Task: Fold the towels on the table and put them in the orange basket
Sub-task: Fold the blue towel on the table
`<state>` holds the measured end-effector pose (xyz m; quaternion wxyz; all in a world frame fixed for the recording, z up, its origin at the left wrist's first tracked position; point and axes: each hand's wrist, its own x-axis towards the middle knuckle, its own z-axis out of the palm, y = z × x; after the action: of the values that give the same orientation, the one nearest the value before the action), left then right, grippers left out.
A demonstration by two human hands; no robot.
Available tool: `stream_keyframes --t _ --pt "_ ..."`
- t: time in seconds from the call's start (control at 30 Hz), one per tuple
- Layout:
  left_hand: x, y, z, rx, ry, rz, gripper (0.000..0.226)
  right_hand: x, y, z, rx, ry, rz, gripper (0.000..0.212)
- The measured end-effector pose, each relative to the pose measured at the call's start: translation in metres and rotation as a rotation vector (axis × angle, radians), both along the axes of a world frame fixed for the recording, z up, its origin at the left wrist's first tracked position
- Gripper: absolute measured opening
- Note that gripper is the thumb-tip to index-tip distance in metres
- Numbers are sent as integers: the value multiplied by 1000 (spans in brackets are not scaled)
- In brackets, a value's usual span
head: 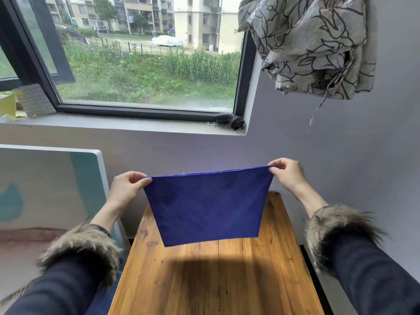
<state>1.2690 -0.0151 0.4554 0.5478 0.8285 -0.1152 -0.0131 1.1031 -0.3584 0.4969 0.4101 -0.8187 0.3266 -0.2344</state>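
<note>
Blue towel (208, 205) stretched between hands: left hand (127, 186) pinches one top corner, right hand (287, 173) pinches other. Towel hangs clear above wooden tabletop (204, 280).

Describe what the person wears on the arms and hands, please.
Both arms wear dark navy ribbed knit sleeves ending in shaggy brown-grey fur cuffs. The forearms beyond the cuffs are uncovered. The left hand and right hand show no gloves, rings or watch.
</note>
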Motion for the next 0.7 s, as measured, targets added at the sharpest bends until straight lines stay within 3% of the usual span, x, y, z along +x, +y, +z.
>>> stream_keyframes --t 0.3,0.5,0.7 --pt "-18 6 -21 -85 112 -110 9 -27 1 -38 48 19 16 11" --pt "-68 42 -86 198 352 -289 4 -97 20 -108 334 330 190 11" --pt "-111 73 -158 423 708 -383 9 -157 42 -187 615 707 174 12"
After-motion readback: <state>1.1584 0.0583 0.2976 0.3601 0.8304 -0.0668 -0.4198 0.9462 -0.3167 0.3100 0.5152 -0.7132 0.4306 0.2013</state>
